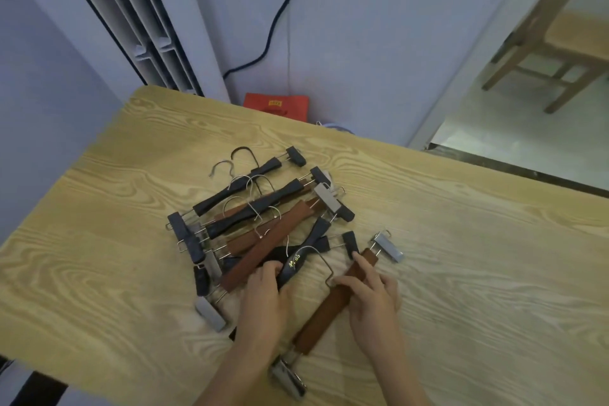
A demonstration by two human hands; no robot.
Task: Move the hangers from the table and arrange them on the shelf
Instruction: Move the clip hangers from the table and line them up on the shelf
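Observation:
Several clip hangers with black or brown wooden bars lie in a loose pile on the wooden table. A brown hanger lies apart at the near side, with metal clips at both ends. My right hand grips its bar near the wire hook. My left hand has its fingers curled over a black hanger with gold lettering at the pile's near edge. No shelf is in view.
A white standing appliance and a dark cable are behind the table. A red bag sits on the floor by the wall. A wooden chair stands beyond the doorway at right.

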